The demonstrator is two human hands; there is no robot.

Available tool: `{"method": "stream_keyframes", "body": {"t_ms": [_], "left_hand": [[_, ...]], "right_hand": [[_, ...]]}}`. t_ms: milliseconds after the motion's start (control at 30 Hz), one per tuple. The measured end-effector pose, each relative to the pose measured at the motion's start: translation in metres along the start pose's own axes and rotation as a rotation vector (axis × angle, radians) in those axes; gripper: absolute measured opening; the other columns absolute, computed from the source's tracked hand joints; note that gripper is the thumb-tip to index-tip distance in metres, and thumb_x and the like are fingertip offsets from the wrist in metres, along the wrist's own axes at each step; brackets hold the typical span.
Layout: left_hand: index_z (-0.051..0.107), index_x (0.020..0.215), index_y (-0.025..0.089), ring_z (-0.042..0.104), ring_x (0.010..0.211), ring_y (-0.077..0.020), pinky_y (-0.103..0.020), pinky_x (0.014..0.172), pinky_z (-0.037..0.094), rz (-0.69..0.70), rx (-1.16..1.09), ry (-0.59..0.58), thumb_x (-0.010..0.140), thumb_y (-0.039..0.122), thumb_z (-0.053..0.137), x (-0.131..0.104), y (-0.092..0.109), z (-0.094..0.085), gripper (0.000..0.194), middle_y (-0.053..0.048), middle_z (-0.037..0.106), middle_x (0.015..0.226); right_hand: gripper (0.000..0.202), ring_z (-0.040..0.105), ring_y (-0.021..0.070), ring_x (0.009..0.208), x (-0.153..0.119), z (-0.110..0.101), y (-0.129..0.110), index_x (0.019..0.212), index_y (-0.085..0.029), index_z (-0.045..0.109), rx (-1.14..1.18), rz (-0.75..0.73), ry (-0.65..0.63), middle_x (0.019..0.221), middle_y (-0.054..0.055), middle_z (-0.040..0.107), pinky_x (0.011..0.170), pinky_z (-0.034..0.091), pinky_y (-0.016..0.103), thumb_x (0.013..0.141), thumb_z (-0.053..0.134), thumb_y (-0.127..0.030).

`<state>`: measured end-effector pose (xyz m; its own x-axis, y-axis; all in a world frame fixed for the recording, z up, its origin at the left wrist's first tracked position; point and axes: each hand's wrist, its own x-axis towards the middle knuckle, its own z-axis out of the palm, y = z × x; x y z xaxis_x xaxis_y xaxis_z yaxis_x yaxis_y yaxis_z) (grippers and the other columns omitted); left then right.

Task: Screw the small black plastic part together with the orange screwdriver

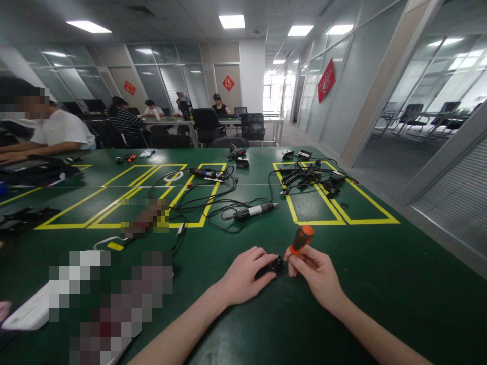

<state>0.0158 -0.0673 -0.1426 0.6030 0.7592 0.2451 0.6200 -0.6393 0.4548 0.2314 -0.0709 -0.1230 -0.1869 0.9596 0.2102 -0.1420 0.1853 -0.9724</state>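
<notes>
In the head view, holding a small black part with a raised round collar (279, 262) on the dark green tabletop (380, 284), left hand (241, 276) in a clamped grip. Just beside, pinching an orange-and-black-handled screwdriver (302, 239) upright in the right hand (315, 274). Apparently mid-handling; any next move likely calls for steady bracing.
</notes>
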Motion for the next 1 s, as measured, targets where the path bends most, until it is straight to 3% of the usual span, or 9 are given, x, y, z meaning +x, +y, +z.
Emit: {"method": "stream_keyframes", "body": {"t_ms": [200,367,533,633,767,1000], "left_hand": [[0.062,0.124,0.022,0.06,0.099,-0.0207,-0.032,0.083,0.05,0.0,0.001,-0.01,0.101,0.035,0.057,0.0008,0.0011,-0.0007,0.028,-0.007,0.065,0.111],[0.061,0.128,0.022,0.06,0.099,-0.0207,-0.032,0.084,0.051,-0.003,-0.004,-0.005,0.101,0.036,0.056,0.0006,0.0002,-0.0006,0.03,-0.007,0.065,0.111],[0.062,0.124,0.022,0.059,0.098,-0.0207,-0.032,0.083,0.05,-0.003,-0.005,-0.008,0.101,0.035,0.056,0.0003,0.0007,-0.001,0.027,-0.006,0.065,0.109],[0.062,0.125,0.023,0.059,0.099,-0.0207,-0.032,0.083,0.05,-0.001,-0.007,-0.005,0.101,0.034,0.057,0.0004,0.0012,-0.0016,0.027,-0.006,0.065,0.11],[0.062,0.126,0.023,0.06,0.099,-0.0204,-0.032,0.083,0.051,-0.003,-0.011,-0.004,0.101,0.035,0.056,0.0007,0.0016,-0.0019,0.028,-0.006,0.065,0.111],[0.062,0.124,0.022,0.059,0.099,-0.0204,-0.032,0.084,0.05,-0.003,-0.007,-0.007,0.101,0.034,0.056,0.0003,0.0013,-0.0008,0.027,-0.006,0.065,0.11]], "right_hand": [[0.028,0.064,0.0141,0.059,0.0001,0.0,-0.0006,0.094,-0.019,0.07,0.068,-0.009,0.014,0.079,0.005,0.074,0.061,0.056,0.029,0.085,0.079,-0.044],[0.029,0.062,0.0137,0.059,-0.0009,-0.0012,-0.0024,0.082,-0.017,0.07,-0.029,-0.005,0.003,0.074,0.004,0.071,0.061,0.055,0.028,0.082,0.082,-0.044],[0.031,0.062,0.015,0.059,0.0,-0.0006,-0.0031,0.085,-0.018,0.071,0.009,0.002,-0.001,0.073,0.005,0.07,0.062,0.056,0.031,0.087,0.076,-0.049],[0.032,0.064,0.0155,0.061,0.0003,-0.0004,-0.0036,0.09,-0.019,0.07,0.03,0.011,0.016,0.079,0.006,0.073,0.063,0.057,0.032,0.083,0.08,-0.048],[0.033,0.063,0.0145,0.06,0.0002,-0.0011,-0.0043,0.082,-0.018,0.069,-0.011,0.03,0.042,0.078,0.005,0.073,0.063,0.057,0.03,0.076,0.087,-0.045],[0.033,0.06,0.0138,0.056,0.0003,-0.0003,-0.0033,0.083,-0.018,0.069,0.011,0.005,-0.024,0.07,0.003,0.068,0.059,0.054,0.029,0.088,0.075,-0.05]]}}
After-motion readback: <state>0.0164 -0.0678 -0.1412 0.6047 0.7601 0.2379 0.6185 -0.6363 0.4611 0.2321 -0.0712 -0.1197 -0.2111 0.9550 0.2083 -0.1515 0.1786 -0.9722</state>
